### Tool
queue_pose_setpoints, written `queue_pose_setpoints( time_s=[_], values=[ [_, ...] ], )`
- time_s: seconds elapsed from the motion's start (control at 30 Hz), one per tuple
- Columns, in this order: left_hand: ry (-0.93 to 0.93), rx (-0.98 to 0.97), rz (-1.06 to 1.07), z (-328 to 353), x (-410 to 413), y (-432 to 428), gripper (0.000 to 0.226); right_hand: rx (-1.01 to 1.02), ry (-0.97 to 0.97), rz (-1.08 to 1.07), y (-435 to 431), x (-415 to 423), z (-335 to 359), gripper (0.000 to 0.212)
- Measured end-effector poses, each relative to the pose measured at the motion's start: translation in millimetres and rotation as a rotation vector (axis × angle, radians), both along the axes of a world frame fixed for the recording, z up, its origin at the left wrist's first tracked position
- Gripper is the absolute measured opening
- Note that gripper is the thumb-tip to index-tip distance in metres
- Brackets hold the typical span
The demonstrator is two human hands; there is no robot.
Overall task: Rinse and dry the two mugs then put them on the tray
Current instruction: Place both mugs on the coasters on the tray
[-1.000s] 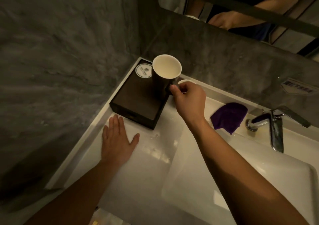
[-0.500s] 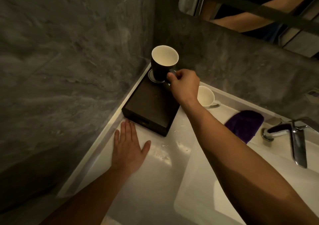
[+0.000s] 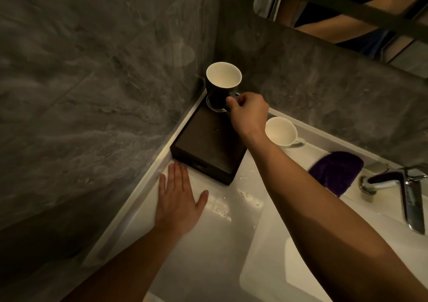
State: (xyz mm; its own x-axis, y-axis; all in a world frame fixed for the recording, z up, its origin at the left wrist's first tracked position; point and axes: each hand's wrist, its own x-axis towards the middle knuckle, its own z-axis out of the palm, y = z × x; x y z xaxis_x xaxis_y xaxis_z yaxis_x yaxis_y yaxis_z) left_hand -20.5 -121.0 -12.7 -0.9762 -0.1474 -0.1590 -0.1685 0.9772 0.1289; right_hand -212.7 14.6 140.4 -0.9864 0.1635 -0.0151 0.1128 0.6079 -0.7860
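Observation:
A dark mug [image 3: 220, 86] with a white inside stands upright on a round coaster at the far corner of the dark brown tray [image 3: 208, 148]. My right hand [image 3: 249, 114] grips its handle. A white mug [image 3: 280, 131] stands on the white counter just right of the tray, behind my right wrist. My left hand [image 3: 178, 197] rests flat, fingers spread, on the counter in front of the tray's near edge.
A purple cloth [image 3: 335, 172] lies on the counter ledge between the white mug and the chrome faucet [image 3: 403, 185]. The white sink basin [image 3: 301, 243] fills the lower right. Grey stone walls close in at left and behind, with a mirror [image 3: 347, 7] above.
My right hand has carried the dark mug from above the tray's near part down onto the coaster at the tray's far corner. My left hand has stayed flat on the counter.

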Motion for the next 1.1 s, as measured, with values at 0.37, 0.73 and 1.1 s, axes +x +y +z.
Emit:
queue_pose_setpoints(
  time_s=[0.37,0.73,1.1],
  values=[
    [0.000,-0.009,0.004,0,-1,0,0.100,0.013,-0.009,0.068,4,2,-3,0.023],
    [-0.005,-0.036,0.015,-3,-1,0,0.100,0.375,0.085,0.049,135,42,-4,0.023],
    [-0.004,-0.051,0.020,0,-1,2,0.101,0.349,-0.185,0.266,193,43,-29,0.027]
  ],
)
